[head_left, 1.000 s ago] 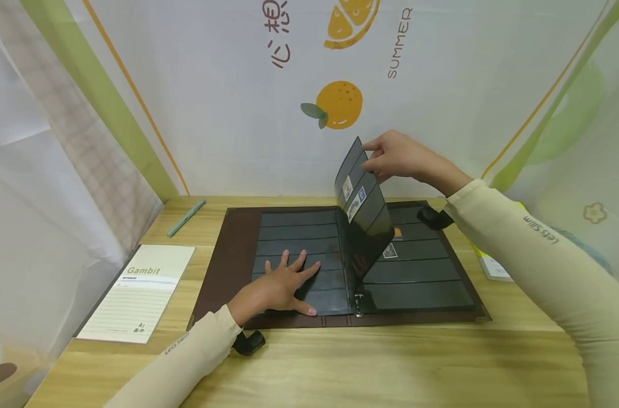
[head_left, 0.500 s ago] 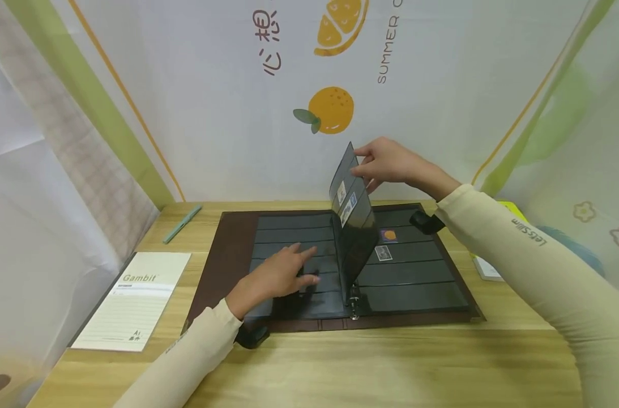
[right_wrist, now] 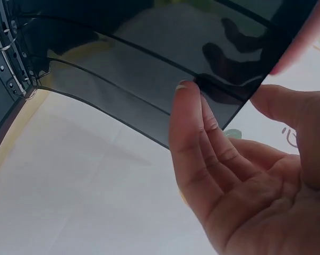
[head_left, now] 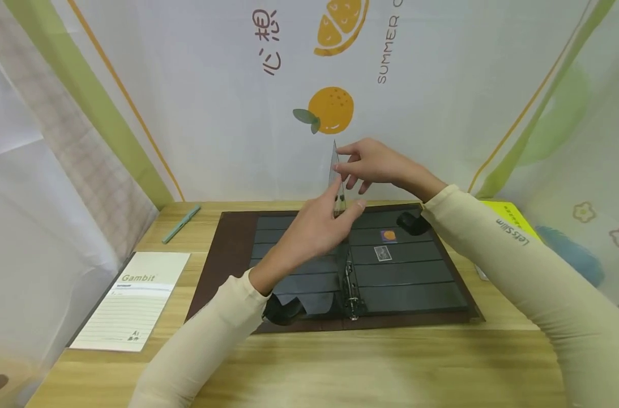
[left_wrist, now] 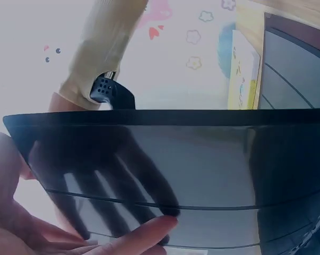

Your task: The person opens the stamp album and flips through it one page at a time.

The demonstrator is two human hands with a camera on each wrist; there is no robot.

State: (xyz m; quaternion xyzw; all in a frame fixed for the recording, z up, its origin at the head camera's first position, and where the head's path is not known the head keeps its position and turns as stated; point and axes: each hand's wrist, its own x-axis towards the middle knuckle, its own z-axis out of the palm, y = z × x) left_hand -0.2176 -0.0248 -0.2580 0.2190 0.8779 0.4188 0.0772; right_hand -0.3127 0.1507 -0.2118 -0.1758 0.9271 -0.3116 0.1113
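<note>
A stamp album (head_left: pixel 406 300) lies open on the table, its black pages ruled into strip pockets. One page (head_left: pixel 332 161) stands nearly upright, edge-on in the head view. My right hand (head_left: pixel 378 163) pinches its outer edge near the top, index finger on its face in the right wrist view and thumb at the edge. My left hand (head_left: pixel 319 224) is raised to the same page; its extended finger (left_wrist: pixel 144 234) touches the glossy face in the left wrist view, thumb spread apart. An orange-and-purple stamp (head_left: pixel 388 236) and a grey stamp (head_left: pixel 383 253) sit on the right-hand page.
The album's metal ring binding (head_left: pixel 351 289) runs along its middle. Left of the album are a Gambit notepad (head_left: pixel 131 300) and a green pen (head_left: pixel 182 224). A yellow-covered item (head_left: pixel 508 215) lies at right, partly behind my right sleeve. A printed curtain (head_left: pixel 212 141) stands behind the table.
My left hand has lifted from the left-hand page and moved up and right to the raised page. The page has swung slightly left, my right hand moving with it.
</note>
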